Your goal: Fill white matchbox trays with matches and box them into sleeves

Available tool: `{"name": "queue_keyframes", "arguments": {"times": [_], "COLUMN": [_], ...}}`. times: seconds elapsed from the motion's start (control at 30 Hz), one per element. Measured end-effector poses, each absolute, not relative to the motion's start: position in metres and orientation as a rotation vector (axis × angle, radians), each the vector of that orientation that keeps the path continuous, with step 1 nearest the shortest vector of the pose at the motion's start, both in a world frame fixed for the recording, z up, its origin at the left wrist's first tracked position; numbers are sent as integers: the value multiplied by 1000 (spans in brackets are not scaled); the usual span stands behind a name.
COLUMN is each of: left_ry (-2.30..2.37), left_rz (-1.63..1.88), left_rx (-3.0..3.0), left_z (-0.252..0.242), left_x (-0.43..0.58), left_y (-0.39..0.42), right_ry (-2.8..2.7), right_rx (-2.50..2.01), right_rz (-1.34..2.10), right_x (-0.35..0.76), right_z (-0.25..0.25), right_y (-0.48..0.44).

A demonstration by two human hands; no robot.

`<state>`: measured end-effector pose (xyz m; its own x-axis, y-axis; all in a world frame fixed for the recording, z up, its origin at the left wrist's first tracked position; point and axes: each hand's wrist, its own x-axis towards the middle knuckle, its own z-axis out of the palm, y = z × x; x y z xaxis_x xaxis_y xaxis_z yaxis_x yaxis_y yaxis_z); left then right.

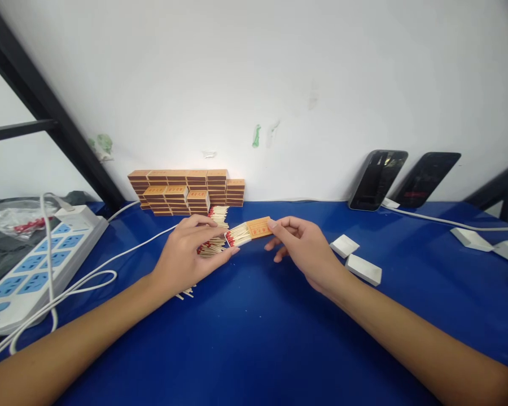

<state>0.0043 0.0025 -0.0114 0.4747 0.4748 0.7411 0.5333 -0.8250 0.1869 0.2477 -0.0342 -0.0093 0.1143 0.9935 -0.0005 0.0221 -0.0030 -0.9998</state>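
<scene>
Your left hand (192,248) has the match-filled tray end of a half-open matchbox (259,228) pinched between thumb and finger, while your right hand (302,243) grips the far end of its orange sleeve, thumb on top and the lower fingers loosely curled. You have the box above the blue table (245,349), between your two hands, with the red match heads towards your left. Beside your left hand lie loose matches (211,248), and behind them stacked matchboxes (186,192) stand near the wall (288,73).
</scene>
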Motion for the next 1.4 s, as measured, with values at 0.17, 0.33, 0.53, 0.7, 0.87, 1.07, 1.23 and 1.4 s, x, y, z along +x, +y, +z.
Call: {"name": "queue_keyframes", "arguments": {"times": [0.17,0.33,0.53,0.7,0.87,1.07,1.23,1.4], "left_ry": [-887,-869,-837,-851,-878,-867,-954,-1086], "left_rz": [-1294,-1304,-1283,-1301,-1298,-1299,-1313,-1334], "left_rx": [-2705,-2749,-2745,-2715,-2714,-2720,-2678,-2562], "left_z": [-9,-7,-6,-7,-8,-8,-10,-9], "left_x": [4,4,4,3,4,5,3,2], "left_y": [3,3,2,4,3,3,6,7], "right_ry": [-1099,-1069,-1072,-1053,-1141,-1131,-1309,-1498], "right_rx": [-1195,-1158,-1175,-1248,-1252,-1252,-1275,-1279], "right_rz": [1158,1167,1153,1043,1318,1216,1201,1264], "right_x": [247,247,249,256,253,254,270,272], "right_z": [-9,-9,-10,-6,-1,-2,5,8], "right_y": [-34,-35,-34,-29,-33,-33,-22,-27]}}
